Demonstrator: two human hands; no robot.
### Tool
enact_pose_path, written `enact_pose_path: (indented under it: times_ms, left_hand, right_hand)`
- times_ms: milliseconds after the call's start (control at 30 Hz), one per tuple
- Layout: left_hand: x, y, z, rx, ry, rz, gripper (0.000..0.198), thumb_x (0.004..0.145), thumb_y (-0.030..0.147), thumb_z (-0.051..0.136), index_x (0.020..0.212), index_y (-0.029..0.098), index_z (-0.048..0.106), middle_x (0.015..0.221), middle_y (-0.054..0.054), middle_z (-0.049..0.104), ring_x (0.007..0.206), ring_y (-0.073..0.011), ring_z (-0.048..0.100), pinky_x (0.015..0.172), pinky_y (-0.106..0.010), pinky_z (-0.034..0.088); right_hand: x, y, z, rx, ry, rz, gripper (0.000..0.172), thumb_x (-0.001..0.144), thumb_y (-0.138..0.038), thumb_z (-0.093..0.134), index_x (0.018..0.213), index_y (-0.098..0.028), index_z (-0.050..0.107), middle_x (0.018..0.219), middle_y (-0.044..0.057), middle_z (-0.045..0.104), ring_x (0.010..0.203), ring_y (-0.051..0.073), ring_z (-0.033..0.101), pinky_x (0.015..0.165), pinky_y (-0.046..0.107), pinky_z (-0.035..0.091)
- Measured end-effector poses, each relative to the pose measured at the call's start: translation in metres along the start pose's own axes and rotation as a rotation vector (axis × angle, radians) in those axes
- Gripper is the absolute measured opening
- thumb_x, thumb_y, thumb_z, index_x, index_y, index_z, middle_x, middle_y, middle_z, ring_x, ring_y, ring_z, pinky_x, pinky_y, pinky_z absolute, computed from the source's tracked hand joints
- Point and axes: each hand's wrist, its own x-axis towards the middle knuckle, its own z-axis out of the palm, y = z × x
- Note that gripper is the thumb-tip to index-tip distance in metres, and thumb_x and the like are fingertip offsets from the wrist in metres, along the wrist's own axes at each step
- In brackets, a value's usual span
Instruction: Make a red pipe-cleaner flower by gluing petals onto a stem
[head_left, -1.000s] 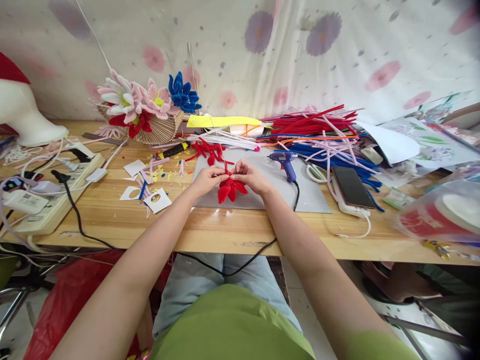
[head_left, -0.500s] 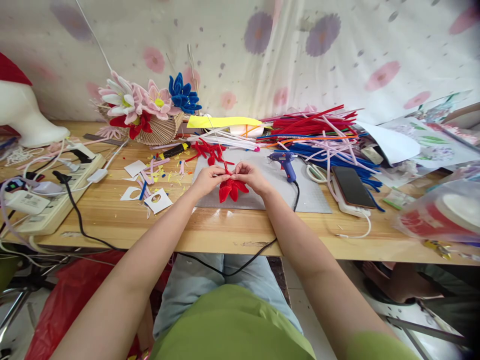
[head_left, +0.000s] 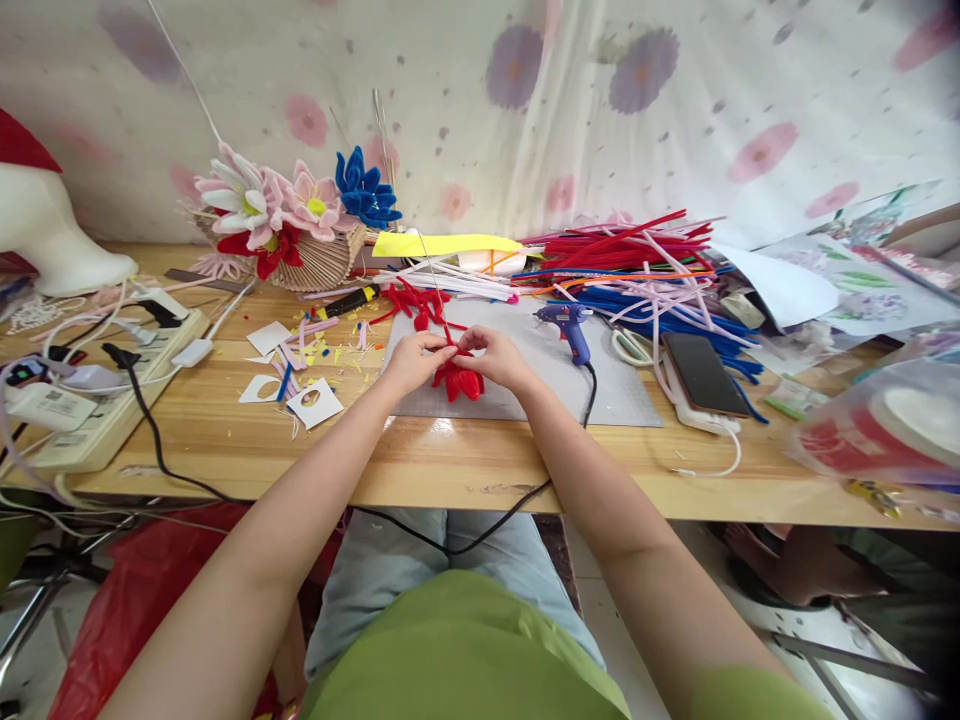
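Note:
A red fuzzy flower [head_left: 459, 383] hangs petals down between my hands, over the grey mat [head_left: 615, 390]. My left hand [head_left: 415, 362] pinches it at its top from the left, where a thin wire [head_left: 433, 275] rises up and back. From the right my right hand [head_left: 495, 357] has thumb and fingers closed on the flower's top. More red pipe-cleaner pieces [head_left: 420, 303] lie just behind my left hand. The blue glue gun [head_left: 570, 328] rests on the mat to the right, its black cord running toward the table's front edge.
Bundled pipe cleaners [head_left: 630, 245] lie along the back. A phone [head_left: 703, 374], scissors [head_left: 631, 347] and a plastic-wrapped tub [head_left: 877, 425] are at right. Paper squares [head_left: 315, 402], scraps and a power strip [head_left: 124, 395] are at left. Finished flowers [head_left: 300, 205] stand at back left.
The red flower has turned and tilted, so its petals look more bunched. My right hand has shifted slightly left over its top, with the fingers more curled.

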Motion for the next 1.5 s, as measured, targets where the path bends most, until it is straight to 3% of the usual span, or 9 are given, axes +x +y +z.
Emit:
enact_pose_path:
  times_ms: [133, 267, 500, 667, 767, 833, 1033, 1300, 1500]
  left_hand:
    - [0.0, 0.012, -0.004, -0.199, 0.02, -0.126, 0.037, 0.064, 0.045, 0.071, 0.084, 0.015, 0.071, 0.081, -0.005, 0.068, 0.075, -0.0169, 0.061, 0.065, -0.031, 0.053]
    - [0.003, 0.024, -0.007, -0.184, 0.049, -0.144, 0.033, 0.062, 0.045, 0.072, 0.073, 0.014, 0.068, 0.068, -0.003, 0.064, 0.064, -0.0132, 0.058, 0.058, -0.027, 0.052]
    - [0.007, 0.036, -0.007, 0.204, 0.155, -0.176, 0.024, 0.069, 0.032, 0.063, 0.05, 0.018, 0.057, 0.047, -0.001, 0.055, 0.05, -0.0152, 0.055, 0.054, -0.029, 0.044]
    - [0.003, 0.049, -0.003, 0.465, 0.235, 0.058, 0.023, 0.07, 0.027, 0.062, 0.048, 0.019, 0.059, 0.052, -0.005, 0.059, 0.063, -0.0202, 0.059, 0.064, -0.032, 0.044]
    - [0.002, 0.047, -0.003, 0.41, 0.114, 0.159, 0.011, 0.07, 0.026, 0.064, 0.064, 0.019, 0.07, 0.073, -0.007, 0.069, 0.075, -0.0208, 0.061, 0.071, -0.032, 0.046]
    - [0.004, 0.041, -0.006, 0.249, 0.015, 0.128, 0.014, 0.068, 0.029, 0.067, 0.075, 0.019, 0.073, 0.083, -0.006, 0.07, 0.078, -0.0196, 0.061, 0.07, -0.031, 0.049]
    - [0.015, 0.023, -0.013, -0.113, -0.172, -0.094, 0.04, 0.051, 0.048, 0.079, 0.07, 0.013, 0.07, 0.067, -0.002, 0.065, 0.065, -0.0153, 0.06, 0.059, -0.029, 0.052]
    - [0.013, 0.024, -0.01, 0.033, 0.019, -0.025, 0.039, 0.047, 0.048, 0.081, 0.064, 0.015, 0.07, 0.067, -0.005, 0.068, 0.068, -0.0177, 0.06, 0.067, -0.031, 0.049]
    - [0.012, 0.033, -0.019, -0.209, -0.191, -0.003, 0.044, 0.056, 0.052, 0.075, 0.079, 0.015, 0.071, 0.084, -0.007, 0.07, 0.077, -0.017, 0.062, 0.075, -0.033, 0.05]
  right_hand:
    - [0.0, 0.0, 0.002, -0.011, 0.005, 0.03, 0.014, 0.062, -0.026, 0.067, 0.07, -0.018, 0.058, 0.072, 0.0, 0.064, 0.071, 0.014, 0.056, 0.074, 0.03, 0.045]
    - [0.001, -0.002, 0.003, 0.013, 0.008, 0.052, 0.016, 0.061, -0.028, 0.068, 0.068, -0.017, 0.058, 0.071, -0.001, 0.063, 0.068, 0.013, 0.055, 0.073, 0.03, 0.045]
    - [0.0, -0.01, 0.007, 0.026, 0.041, 0.134, 0.018, 0.058, -0.028, 0.072, 0.063, -0.018, 0.058, 0.069, 0.0, 0.063, 0.067, 0.014, 0.055, 0.07, 0.031, 0.044]
    - [0.0, -0.008, 0.008, 0.019, 0.088, 0.139, 0.016, 0.057, -0.026, 0.071, 0.061, -0.018, 0.058, 0.066, 0.0, 0.062, 0.065, 0.013, 0.053, 0.066, 0.029, 0.043]
    - [0.001, -0.004, 0.006, 0.096, 0.104, 0.147, 0.017, 0.056, -0.026, 0.07, 0.061, -0.018, 0.056, 0.061, -0.002, 0.058, 0.059, 0.012, 0.051, 0.061, 0.027, 0.042]
    - [0.0, -0.002, 0.005, 0.195, 0.072, 0.161, 0.019, 0.056, -0.027, 0.071, 0.062, -0.018, 0.055, 0.06, -0.002, 0.058, 0.058, 0.012, 0.052, 0.059, 0.027, 0.043]
    - [-0.002, -0.005, 0.005, 0.397, -0.032, 0.185, 0.025, 0.052, -0.026, 0.076, 0.062, -0.016, 0.056, 0.063, -0.001, 0.063, 0.059, 0.011, 0.058, 0.061, 0.027, 0.046]
    - [-0.002, -0.005, 0.004, 0.536, -0.095, 0.201, 0.032, 0.049, -0.026, 0.081, 0.062, -0.017, 0.054, 0.063, -0.001, 0.065, 0.06, 0.011, 0.06, 0.06, 0.026, 0.048]
    - [-0.003, -0.003, 0.001, 0.568, -0.177, 0.198, 0.03, 0.05, -0.026, 0.081, 0.064, -0.016, 0.056, 0.065, -0.001, 0.065, 0.062, 0.011, 0.06, 0.064, 0.026, 0.048]
